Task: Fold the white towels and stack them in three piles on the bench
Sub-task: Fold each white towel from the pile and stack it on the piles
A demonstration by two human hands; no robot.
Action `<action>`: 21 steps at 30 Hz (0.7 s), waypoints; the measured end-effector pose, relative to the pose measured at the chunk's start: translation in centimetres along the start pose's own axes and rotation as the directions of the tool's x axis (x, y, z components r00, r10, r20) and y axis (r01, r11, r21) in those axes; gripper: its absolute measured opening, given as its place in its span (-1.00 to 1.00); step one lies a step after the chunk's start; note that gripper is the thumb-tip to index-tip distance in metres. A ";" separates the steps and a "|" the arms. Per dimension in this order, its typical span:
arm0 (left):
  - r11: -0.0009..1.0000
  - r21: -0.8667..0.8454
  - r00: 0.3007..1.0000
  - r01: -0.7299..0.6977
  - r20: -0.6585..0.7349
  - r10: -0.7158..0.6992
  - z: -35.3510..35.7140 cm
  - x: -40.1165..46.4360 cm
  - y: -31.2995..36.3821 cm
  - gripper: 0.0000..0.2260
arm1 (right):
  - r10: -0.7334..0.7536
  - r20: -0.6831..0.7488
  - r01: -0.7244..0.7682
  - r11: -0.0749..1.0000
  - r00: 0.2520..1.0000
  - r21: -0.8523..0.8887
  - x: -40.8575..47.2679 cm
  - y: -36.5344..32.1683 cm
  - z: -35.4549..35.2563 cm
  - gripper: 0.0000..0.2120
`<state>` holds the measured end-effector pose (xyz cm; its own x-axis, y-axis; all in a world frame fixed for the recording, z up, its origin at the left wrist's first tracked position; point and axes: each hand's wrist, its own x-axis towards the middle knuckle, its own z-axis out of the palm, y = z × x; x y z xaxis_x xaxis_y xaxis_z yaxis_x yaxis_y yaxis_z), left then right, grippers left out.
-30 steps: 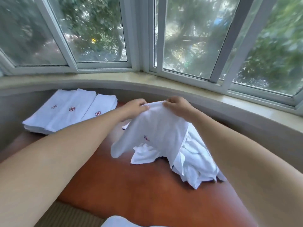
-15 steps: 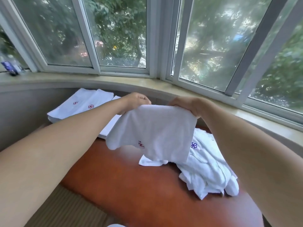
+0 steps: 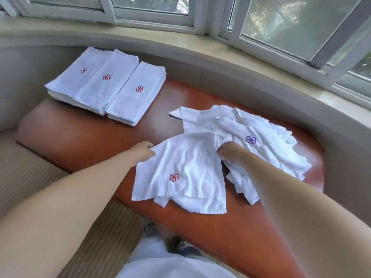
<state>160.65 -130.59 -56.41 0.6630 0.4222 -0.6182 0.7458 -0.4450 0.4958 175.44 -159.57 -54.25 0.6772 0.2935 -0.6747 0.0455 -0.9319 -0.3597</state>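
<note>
Currently, step: one white cloth towel with a red flower mark is laid out on the reddish-brown wooden bench for folding.
Left hand: pinches the towel's far-left corner, fingers curled onto the cloth.
Right hand: holds the far-right corner; fingers are hidden under the fabric, so the exact pinch cannot be told.
Towel vs grip: it hangs from both hands toward the person, and its near edge droops over the bench's front edge.
Long axis: roughly square, rumpled; held edge runs left to right between the hands.
Key relation: the free near edge lies straight below the grip line, so a fold likely brings that edge up to the hands.
Unfolded heap of white towels: touching the right hand, just behind it; risk of snagging.
Three folded white piles: beyond the left hand, well apart; left hand nearer.
Open room: bare bench left of the left hand.
</note>
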 end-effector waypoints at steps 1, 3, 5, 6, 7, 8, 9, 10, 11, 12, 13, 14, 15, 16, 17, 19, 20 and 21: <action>0.998 0.013 0.997 0.067 0.031 -0.067 1.1 0.6 -2.0 -0.53 | 0.032 0.039 -0.033 0.999 0.999 0.010 0.5 0.6 1.3 -0.67; 0.986 0.006 0.981 0.164 0.100 -0.164 2.6 1.1 -5.4 -0.46 | 0.079 0.081 -0.083 0.996 0.994 0.040 1.5 1.5 3.6 -0.66; 0.973 -0.040 0.970 0.227 0.104 -0.222 3.1 2.2 -7.0 -0.40 | 0.113 0.086 -0.117 0.992 0.990 0.042 2.6 1.9 5.0 -0.65; 0.965 -0.062 0.964 0.254 0.100 -0.247 3.4 2.6 -7.7 -0.37 | 0.130 0.076 -0.133 0.990 0.989 0.045 3.1 2.0 5.6 -0.64; 0.958 -0.080 0.958 0.276 0.099 -0.268 3.7 3.3 -8.6 -0.34 | 0.148 0.057 -0.151 0.987 0.987 0.059 3.7 2.2 6.2 -0.62; 0.949 -0.090 0.952 0.301 0.088 -0.293 4.0 3.8 -9.2 -0.33 | 0.174 0.044 -0.178 0.979 0.984 0.101 4.3 2.6 6.8 -0.59; 0.940 -0.105 0.945 0.325 0.070 -0.319 4.3 4.4 -9.8 -0.31 | 0.208 0.039 -0.212 0.963 0.977 0.169 4.7 2.9 7.4 -0.54; 0.929 -0.127 0.938 0.347 0.052 -0.343 4.4 4.8 -10.1 -0.28 | 0.237 0.036 -0.238 0.940 0.971 0.242 5.2 3.1 8.0 -0.49; 0.918 -0.153 0.931 0.366 0.041 -0.364 4.7 5.5 -10.6 -0.26 | 0.260 0.027 -0.255 0.914 0.965 0.315 5.7 3.4 8.6 -0.44; 0.904 -0.186 0.922 0.386 0.043 -0.385 4.8 6.1 -10.9 -0.24 | 0.278 0.012 -0.262 0.888 0.960 0.379 6.3 3.6 9.1 -0.41; 0.888 -0.232 0.917 0.397 0.054 -0.395 4.9 6.8 -11.3 -0.23 | 0.291 -0.008 -0.259 0.865 0.957 0.429 7.0 3.7 9.6 -0.40; 0.870 -0.278 0.912 0.408 0.073 -0.404 4.9 7.5 -11.5 -0.25 | 0.296 -0.029 -0.247 0.845 0.955 0.473 7.6 3.7 9.9 -0.41; 0.856 -0.310 0.910 0.413 0.097 -0.404 5.0 8.3 -11.8 -0.29 | 0.293 -0.047 -0.230 0.830 0.955 0.508 8.2 3.6 10.2 -0.43; 0.847 -0.331 0.909 0.416 0.121 -0.400 4.9 9.1 -11.9 -0.35 | 0.278 -0.055 -0.207 0.819 0.959 0.536 8.8 3.4 10.3 -0.46; 0.843 -0.342 0.910 0.415 0.137 -0.392 4.9 9.9 -12.0 -0.42 | 0.256 -0.052 -0.185 0.809 0.965 0.558 9.3 3.1 10.4 -0.48; 0.842 -0.353 0.913 0.407 0.139 -0.383 4.6 11.1 -11.7 -0.46 | 0.234 -0.053 -0.154 0.775 0.971 0.613 10.3 2.6 10.7 -0.56; 0.840 -0.365 0.915 0.402 0.138 -0.378 4.4 11.7 -11.5 -0.45 | 0.242 -0.061 -0.149 0.754 0.968 0.640 10.7 2.2 10.7 -0.62; 0.830 -0.391 0.917 0.398 0.144 -0.371 4.2 12.3 -11.4 -0.44 | 0.256 -0.079 -0.144 0.743 0.963 0.654 11.1 1.7 10.6 -0.68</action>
<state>160.04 -123.65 -72.20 0.3216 0.4384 -0.8393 0.9085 0.1070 0.4041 175.22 -155.65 -69.22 0.7221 0.0276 -0.6913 -0.5439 -0.5948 -0.5919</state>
